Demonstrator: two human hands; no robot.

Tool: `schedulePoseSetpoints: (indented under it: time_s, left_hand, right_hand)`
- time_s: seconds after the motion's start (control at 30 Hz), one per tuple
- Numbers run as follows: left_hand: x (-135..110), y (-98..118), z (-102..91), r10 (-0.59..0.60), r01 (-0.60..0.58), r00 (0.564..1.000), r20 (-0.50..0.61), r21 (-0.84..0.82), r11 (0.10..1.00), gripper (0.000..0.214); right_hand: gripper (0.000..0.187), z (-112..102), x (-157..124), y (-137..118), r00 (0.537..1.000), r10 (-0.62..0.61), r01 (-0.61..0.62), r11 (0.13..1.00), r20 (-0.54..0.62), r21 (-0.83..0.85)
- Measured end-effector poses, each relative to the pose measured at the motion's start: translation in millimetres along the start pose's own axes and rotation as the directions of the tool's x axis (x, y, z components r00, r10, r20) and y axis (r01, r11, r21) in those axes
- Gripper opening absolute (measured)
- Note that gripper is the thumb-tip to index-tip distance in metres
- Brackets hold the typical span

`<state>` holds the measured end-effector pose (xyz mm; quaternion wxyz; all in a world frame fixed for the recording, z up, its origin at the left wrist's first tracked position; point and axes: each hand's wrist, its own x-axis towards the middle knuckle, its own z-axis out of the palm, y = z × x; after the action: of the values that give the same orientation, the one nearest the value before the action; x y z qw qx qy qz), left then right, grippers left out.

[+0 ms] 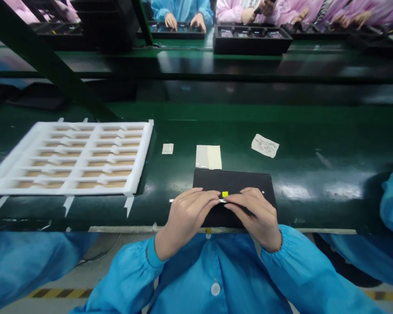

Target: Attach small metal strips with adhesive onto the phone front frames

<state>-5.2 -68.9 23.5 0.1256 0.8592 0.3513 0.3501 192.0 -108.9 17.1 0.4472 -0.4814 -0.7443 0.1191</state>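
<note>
Green conveyor bench (314, 144) carries a black panel (236, 181); left hand (186, 213) and right hand (255, 213) together pinch a small yellow-tabbed strip (224, 195) above it, beside a white foam tray (75, 157).

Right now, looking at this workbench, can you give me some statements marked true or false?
1. The left hand and right hand meet fingertip to fingertip over the black panel. True.
2. The tab by the fingertips is red. False: it is yellow.
3. The white tray lies right of the panel. False: it lies to its left.
4. A two-tone sheet lies on the green belt just beyond the panel. True.
5. Nobody else is in view. False: other people's hands are at black trays across the belt.
</note>
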Motion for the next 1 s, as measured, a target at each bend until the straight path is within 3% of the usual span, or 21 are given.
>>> schedulePoseSetpoints:
  time_s: [0.23, 0.4, 0.6, 1.0]
  left_hand:
    - [-2.3, -2.4, -4.8, 0.02, -0.021, 0.999, 0.044, 0.015, 1.0, 0.014]
    - [-1.6, 1.1, -3.5, -0.025, 0.024, 0.998, 0.061, 0.011, 1.0, 0.011]
    - [3.2, 3.9, -6.2, 0.0, -0.007, 0.985, 0.17, 0.044, 0.999, 0.01]
    - [9.2, 8.1, -14.2, 0.028, -0.067, 0.971, 0.239, 0.157, 0.985, 0.017]
  right_hand:
    - [0.039, 4.0, -9.9, 11.3, 0.997, 0.049, -0.048, 0.999, -0.051, 0.024]
    - [0.037, 7.1, -12.1, 13.2, 0.997, 0.053, -0.05, 0.998, -0.057, 0.042]
    - [0.039, 5.8, -12.2, 12.3, 1.0, 0.015, -0.014, 0.997, -0.024, 0.074]
    - [0.04, 5.9, -11.3, 13.2, 1.0, 0.017, -0.016, 0.997, -0.02, 0.082]
